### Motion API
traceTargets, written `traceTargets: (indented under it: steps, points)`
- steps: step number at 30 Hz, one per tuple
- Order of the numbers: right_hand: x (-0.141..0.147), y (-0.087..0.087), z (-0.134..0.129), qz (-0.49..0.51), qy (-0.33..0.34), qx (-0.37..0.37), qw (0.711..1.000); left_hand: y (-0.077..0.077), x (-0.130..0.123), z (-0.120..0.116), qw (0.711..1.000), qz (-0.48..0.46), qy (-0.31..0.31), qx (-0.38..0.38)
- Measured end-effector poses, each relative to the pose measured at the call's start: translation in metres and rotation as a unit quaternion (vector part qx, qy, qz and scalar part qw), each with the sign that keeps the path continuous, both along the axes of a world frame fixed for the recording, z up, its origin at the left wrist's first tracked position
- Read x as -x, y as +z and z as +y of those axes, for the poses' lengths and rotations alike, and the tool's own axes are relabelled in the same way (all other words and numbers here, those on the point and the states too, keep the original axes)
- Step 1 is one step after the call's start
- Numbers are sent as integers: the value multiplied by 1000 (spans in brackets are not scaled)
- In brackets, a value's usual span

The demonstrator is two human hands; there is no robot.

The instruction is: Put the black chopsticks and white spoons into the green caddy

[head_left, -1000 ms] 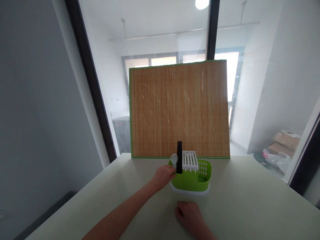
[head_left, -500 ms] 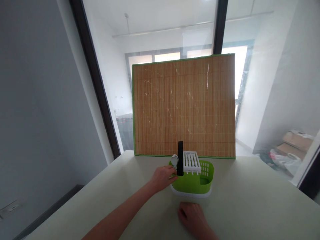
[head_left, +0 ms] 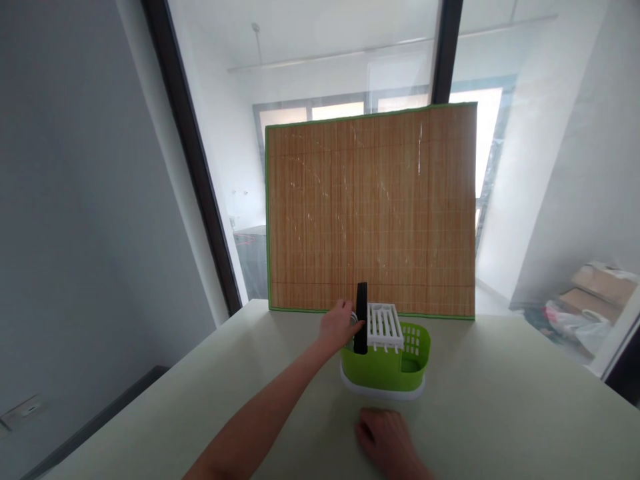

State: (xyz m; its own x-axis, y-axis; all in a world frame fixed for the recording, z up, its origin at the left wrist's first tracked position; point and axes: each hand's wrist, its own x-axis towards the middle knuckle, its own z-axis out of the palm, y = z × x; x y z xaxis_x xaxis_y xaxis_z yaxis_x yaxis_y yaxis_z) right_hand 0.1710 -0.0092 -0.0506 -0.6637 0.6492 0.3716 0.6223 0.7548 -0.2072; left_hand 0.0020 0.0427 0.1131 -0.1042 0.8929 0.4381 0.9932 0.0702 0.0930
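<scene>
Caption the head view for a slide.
Left hand at the left end of a green basket, right hand in front.

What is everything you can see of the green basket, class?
The green basket looks plastic, with rounded ends, holes in its right wall and a front cut-out there. It stands upright on a white base on the pale table. A white slatted rack tops its middle, beside a tall black piece. The left hand partly hides its left end; contact is unclear.

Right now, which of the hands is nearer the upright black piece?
The left hand, at the black piece; the right hand is curled in front of the green basket, apart from it.
</scene>
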Motion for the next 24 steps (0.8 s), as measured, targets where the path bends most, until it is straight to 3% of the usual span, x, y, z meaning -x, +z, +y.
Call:
traceTargets:
  steps: [8,18,24]
  points:
    - [1,-1,1,3,-3,6,1000,-16,0,-12,996,-26,-75,-37]
    - [-2,-3,1,13,0,11,1000,-16,9,-12,981,-139,-134,-14]
    - [-1,-4,3,12,3,10,1000,-21,12,-12,964,-203,-167,-45]
